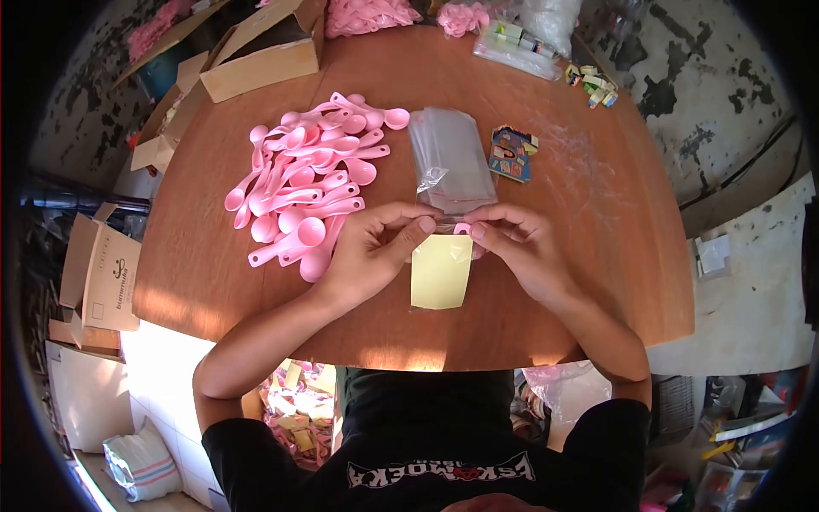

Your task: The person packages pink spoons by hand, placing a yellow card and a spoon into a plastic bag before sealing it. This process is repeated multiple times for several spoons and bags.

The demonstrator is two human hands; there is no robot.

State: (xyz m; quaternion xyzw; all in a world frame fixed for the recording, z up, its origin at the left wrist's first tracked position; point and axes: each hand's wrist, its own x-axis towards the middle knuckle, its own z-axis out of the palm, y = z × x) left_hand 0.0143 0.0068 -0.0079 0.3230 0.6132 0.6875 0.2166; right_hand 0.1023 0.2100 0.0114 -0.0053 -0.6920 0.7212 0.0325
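Over the counter, your left hand pinches the yellow pouch, right hand pinching a pink spoon at its twelve o'clock mouth; insert squarely.

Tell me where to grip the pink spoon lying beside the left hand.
Probably by its handle, coming from the left. The spoon lies flat with its bowl next to the left hand and among other spoons, while its handle points out over bare table at the edge of the pile.
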